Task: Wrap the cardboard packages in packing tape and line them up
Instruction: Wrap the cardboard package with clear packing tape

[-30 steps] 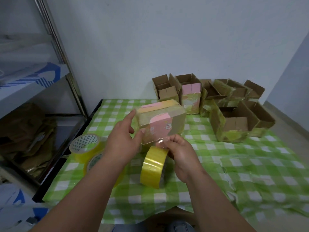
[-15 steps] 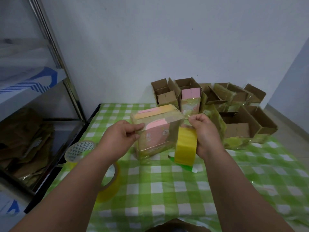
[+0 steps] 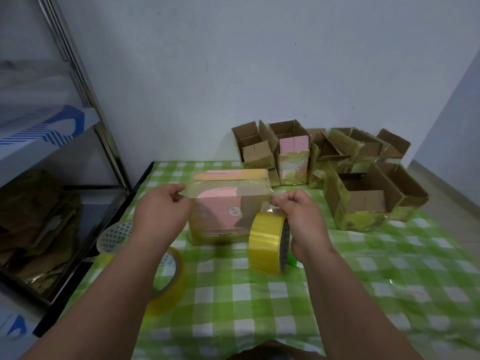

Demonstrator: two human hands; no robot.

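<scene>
The left hand point(image 3: 162, 207) pinches the free end of a clear strip of packing tape point(image 3: 223, 189) between thumb and fingertips, its grip narrow and closed on the film. The right hand point(image 3: 302, 219) holds the yellow tape roll point(image 3: 267, 244), fingers curled at the roll's upper edge where the strip leaves it, so the roll hangs on edge just above the tabletop point(image 3: 259, 294). The strip stretches between the two hands, across the front upper part of the cardboard package point(image 3: 228, 206).

That package stands on the green-and-white checked cloth of the tabletop, between the hands; its front is pink with a small cartoon face, partly covered by brown cardboard and glossy tape.

Behind it, along the wall point(image 3: 233, 74), stand several open cardboard boxes point(image 3: 361, 198), some with yellowish tape on their sides; one point(image 3: 293, 162) shows pink at its top.

Two more tape rolls point(image 3: 166, 279) lie near the left forearm at the tabletop's left edge. A metal shelf point(image 3: 78, 126) stands to the left, with brown cardboard on its lower level.
</scene>
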